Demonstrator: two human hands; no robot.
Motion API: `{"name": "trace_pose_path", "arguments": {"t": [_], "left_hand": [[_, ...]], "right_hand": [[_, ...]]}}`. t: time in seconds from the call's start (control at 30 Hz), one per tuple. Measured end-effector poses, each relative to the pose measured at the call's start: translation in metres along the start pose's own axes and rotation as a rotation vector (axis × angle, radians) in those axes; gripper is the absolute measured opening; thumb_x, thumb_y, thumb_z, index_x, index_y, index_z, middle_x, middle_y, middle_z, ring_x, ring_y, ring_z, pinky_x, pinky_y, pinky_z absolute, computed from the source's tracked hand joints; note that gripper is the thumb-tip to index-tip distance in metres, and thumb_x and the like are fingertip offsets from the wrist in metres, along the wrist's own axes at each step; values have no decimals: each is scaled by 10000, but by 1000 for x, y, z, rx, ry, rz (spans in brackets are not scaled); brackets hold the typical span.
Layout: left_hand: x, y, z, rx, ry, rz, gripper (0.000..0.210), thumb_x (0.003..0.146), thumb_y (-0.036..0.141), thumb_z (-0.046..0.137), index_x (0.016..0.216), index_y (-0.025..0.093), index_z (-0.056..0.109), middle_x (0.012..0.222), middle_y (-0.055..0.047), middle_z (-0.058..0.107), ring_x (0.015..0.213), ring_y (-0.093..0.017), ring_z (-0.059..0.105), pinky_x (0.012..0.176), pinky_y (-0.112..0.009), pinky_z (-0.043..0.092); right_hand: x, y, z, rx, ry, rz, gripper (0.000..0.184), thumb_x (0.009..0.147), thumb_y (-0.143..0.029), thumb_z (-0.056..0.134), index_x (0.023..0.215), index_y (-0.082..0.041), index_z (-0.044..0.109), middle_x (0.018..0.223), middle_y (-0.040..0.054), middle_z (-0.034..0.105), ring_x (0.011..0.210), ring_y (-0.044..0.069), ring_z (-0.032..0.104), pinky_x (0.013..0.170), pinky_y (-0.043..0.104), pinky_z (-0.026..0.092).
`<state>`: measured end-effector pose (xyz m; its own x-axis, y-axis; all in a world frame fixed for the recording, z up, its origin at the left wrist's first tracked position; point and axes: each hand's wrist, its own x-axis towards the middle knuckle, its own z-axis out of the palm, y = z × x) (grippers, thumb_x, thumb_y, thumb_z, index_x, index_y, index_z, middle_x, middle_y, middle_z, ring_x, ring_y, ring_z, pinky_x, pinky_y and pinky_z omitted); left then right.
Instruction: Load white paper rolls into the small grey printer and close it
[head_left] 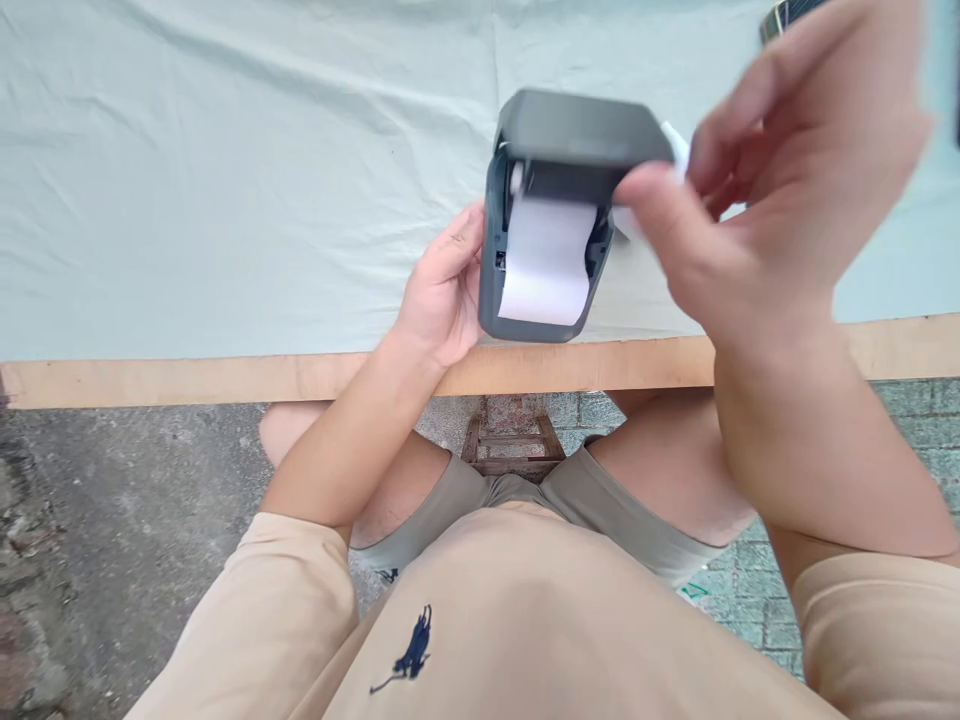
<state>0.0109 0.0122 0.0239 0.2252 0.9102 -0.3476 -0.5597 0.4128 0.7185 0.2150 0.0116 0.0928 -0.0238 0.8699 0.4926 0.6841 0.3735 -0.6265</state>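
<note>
A dark grey portable thermal printer (491,290) is held just above the table's near edge, its cover open. Inside lies white paper (546,262), its loose end curving over toward me. My left hand (448,285) is closed around the printer's left side, with most fingers hidden beneath it. The raised lid (581,125) is slightly blurred. At its right corner, the thumb of my right hand (757,180) presses on the edge, with the other fingers curled behind. A white piece (677,148), perhaps paper, shows partly behind the lid and my right hand.
A pale blue-green cloth (262,180) covers the table, with a bare wooden strip (187,383) along the near edge. A dark object with a gold-coloured rim (784,18) is partly visible at the top right. Below the table stands a small wooden frame (514,465) between my legs.
</note>
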Motion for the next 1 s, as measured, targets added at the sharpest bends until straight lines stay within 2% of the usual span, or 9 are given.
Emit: {"name": "trace_pose_path", "arguments": {"t": [0.07,0.17,0.23,0.33,0.4,0.53,0.77,0.9,1.0], "left_hand": [[0,-1,1,11,7,8,272,1154,329,531,989,222,719,1030,-16,787,1540,-232,693,1200,-350,654],[0,0,2,33,10,-23,265,1137,414,569,1035,232,732,1140,-32,823,1599,-280,652,1217,-405,657],[-1,1,2,37,8,-68,293,1127,468,564,1084,235,736,1213,-47,833,1624,-312,629,1215,-441,662],[-3,2,2,49,-64,-74,260,1066,472,684,1117,225,749,1221,-53,840,1599,-329,656,1183,-415,681],[-6,1,2,51,-113,-38,236,1022,421,769,1144,219,756,1194,-50,845,1552,-323,699,1137,-375,702],[-11,1,5,65,-129,-14,218,1027,340,755,1214,228,740,1219,-39,842,1523,-306,725,1112,-357,709],[-13,1,8,97,-75,-35,190,1032,326,753,1197,235,729,1234,-30,817,1552,-317,702,1149,-387,700],[-9,2,2,70,-105,-56,181,1056,342,745,1188,218,746,1169,-38,819,1434,-310,780,1107,-376,710],[-6,3,-2,35,-145,-67,226,1091,394,706,1191,200,763,1181,-42,843,1307,-265,833,1081,-358,715]], "right_hand": [[-3,-13,6,88,128,43,556,1098,-610,608,719,-246,427,757,51,609,647,156,542,714,382,529],[-6,-21,13,228,-53,48,285,1077,-398,604,844,-235,608,926,40,742,801,169,697,611,316,473],[-3,-17,14,174,-175,48,140,993,-358,641,954,-229,678,1093,26,783,823,140,692,562,284,415],[6,-3,11,-70,-358,44,144,882,-333,673,972,-231,719,933,10,761,663,111,562,618,314,386],[12,6,9,-228,-487,34,224,863,-367,697,1050,-260,756,832,16,730,663,144,555,646,336,361],[14,19,9,-395,-598,-49,294,823,-416,801,1093,-311,745,791,34,681,642,176,452,607,328,248],[22,-1,9,-450,-650,-73,137,746,-247,750,804,-233,626,781,42,631,687,191,500,600,348,314],[21,-9,-19,-104,-534,37,230,745,-233,771,970,-278,785,886,9,691,670,120,483,602,362,426],[10,5,-44,104,-394,164,223,767,-298,819,988,-279,793,838,-16,643,583,53,372,456,295,323]]}}
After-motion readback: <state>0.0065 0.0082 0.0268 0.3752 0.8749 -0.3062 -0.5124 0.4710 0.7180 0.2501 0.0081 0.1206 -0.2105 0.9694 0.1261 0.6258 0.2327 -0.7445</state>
